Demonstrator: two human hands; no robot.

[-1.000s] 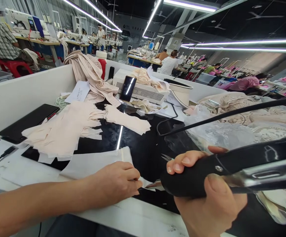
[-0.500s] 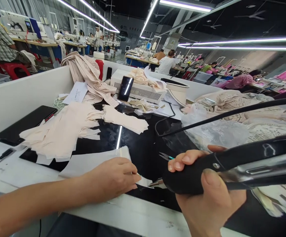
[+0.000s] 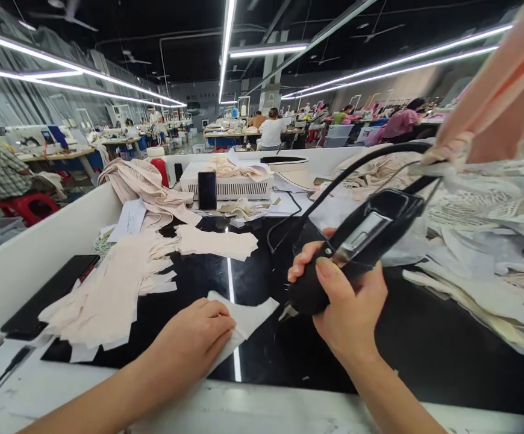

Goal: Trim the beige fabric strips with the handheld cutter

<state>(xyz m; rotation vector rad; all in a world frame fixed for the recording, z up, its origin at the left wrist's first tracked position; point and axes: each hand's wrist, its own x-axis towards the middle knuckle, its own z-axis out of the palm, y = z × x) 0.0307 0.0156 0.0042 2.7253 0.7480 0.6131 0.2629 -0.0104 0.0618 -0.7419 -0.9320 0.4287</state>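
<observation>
r fingers (image 3: 305,258) clasp blk tool (image 3: 365,229); l fingers (image 3: 219,327) curled on sheet (image 3: 253,316), grip unclear; slip (image 3: 129,220) txt illegible

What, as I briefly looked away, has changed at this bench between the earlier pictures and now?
The right hand has tilted the black corded tool up, rear end raised. The white sheet under the left hand lies differently, a corner now pointing toward the tool. Neither hand has left its item. The peach fabric pieces and upright smartphone stay as they were.
</observation>
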